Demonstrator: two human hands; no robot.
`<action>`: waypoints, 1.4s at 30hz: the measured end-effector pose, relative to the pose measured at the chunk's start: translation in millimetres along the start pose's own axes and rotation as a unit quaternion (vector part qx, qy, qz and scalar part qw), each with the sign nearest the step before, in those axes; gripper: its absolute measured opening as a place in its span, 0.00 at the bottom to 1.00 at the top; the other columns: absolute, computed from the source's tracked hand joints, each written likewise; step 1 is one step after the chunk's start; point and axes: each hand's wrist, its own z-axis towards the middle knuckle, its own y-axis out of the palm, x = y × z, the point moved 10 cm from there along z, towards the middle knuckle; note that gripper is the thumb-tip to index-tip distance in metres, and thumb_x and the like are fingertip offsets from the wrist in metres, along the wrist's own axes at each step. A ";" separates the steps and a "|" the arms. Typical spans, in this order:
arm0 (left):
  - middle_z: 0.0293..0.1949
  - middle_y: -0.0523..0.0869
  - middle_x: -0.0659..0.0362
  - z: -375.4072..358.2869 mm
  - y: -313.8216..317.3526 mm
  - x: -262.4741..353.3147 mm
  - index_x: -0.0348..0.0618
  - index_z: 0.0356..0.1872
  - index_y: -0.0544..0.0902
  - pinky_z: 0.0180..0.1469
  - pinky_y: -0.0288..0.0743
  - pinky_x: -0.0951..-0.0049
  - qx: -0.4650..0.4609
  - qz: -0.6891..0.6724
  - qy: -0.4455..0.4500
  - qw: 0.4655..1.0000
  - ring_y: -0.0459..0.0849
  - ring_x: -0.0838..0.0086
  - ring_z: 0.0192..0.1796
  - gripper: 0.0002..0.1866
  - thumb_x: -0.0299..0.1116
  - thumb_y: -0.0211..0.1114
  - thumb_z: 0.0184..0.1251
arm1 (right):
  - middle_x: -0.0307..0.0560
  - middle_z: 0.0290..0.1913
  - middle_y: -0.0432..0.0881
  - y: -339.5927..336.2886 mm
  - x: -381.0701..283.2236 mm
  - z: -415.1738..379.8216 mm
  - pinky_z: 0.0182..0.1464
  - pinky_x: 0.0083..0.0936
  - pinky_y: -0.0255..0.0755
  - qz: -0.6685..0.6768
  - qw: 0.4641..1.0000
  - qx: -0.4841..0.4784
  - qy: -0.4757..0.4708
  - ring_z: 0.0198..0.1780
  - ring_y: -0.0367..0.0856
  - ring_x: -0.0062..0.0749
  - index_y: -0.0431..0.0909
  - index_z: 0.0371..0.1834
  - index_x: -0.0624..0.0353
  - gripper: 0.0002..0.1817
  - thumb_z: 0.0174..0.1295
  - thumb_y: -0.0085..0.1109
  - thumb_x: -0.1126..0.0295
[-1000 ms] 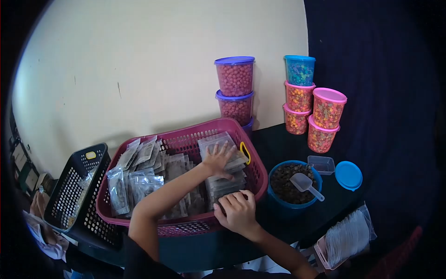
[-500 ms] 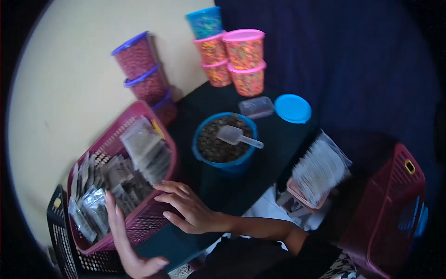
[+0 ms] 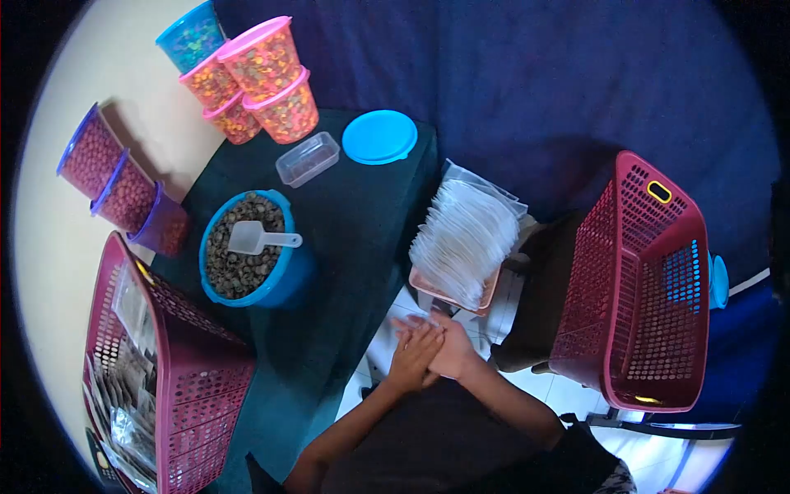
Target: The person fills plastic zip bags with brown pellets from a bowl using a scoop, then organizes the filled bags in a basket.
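My left hand (image 3: 415, 356) and my right hand (image 3: 451, 346) are pressed together in front of me, palm to palm, with nothing visible held between them. Just beyond them a stack of clear plastic bags (image 3: 469, 239) stands in a pink tray (image 3: 420, 284). To the left on the dark green table (image 3: 346, 239) is a blue tub (image 3: 288, 280) of small dark pieces, with a clear scoop (image 3: 249, 238) lying on top. The fingers of my left hand lie flat over my right palm, spread slightly.
A maroon basket (image 3: 206, 395) with filled packets (image 3: 127, 395) is at the lower left, another maroon basket (image 3: 617, 321) at the right. Lidded tubs (image 3: 263, 62) and purple-rimmed tubs (image 3: 123, 189) stand at the back left, near a clear box (image 3: 309, 159) and a blue lid (image 3: 379, 137).
My hands have left the packet basket and come together near the bags. The view has swung right, showing more of the right-hand basket.
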 end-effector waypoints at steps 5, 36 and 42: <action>0.57 0.62 0.46 -6.5 44.5 -98.1 0.41 0.58 0.60 0.57 0.53 0.49 -0.057 0.024 -0.243 0.968 0.60 0.59 0.60 0.33 0.35 0.61 0.49 | 0.52 0.55 0.66 -13.7 -91.2 -59.0 0.59 0.37 0.51 -0.204 0.934 0.240 -0.168 0.55 0.63 0.41 0.67 0.45 0.61 0.19 0.57 0.40 0.60; 0.17 0.76 0.59 -38.7 127.2 -304.8 0.43 0.12 0.69 0.22 0.74 0.78 0.061 -0.362 -0.681 0.634 0.75 0.78 0.18 0.15 0.32 0.68 0.46 | 0.55 0.44 0.74 -144.5 -133.5 -25.2 0.54 0.32 0.60 -0.229 0.880 0.413 -0.043 0.49 0.70 0.38 0.66 0.45 0.62 0.17 0.61 0.35 0.62; 0.13 0.73 0.61 6.7 68.8 -269.9 0.46 0.11 0.67 0.15 0.63 0.81 0.108 -0.363 -0.607 0.699 0.69 0.82 0.14 0.17 0.30 0.68 0.46 | 0.55 0.31 0.78 -54.7 -140.4 -8.2 0.42 0.28 0.71 -0.476 0.824 0.300 0.067 0.35 0.78 0.37 0.69 0.40 0.64 0.17 0.62 0.38 0.61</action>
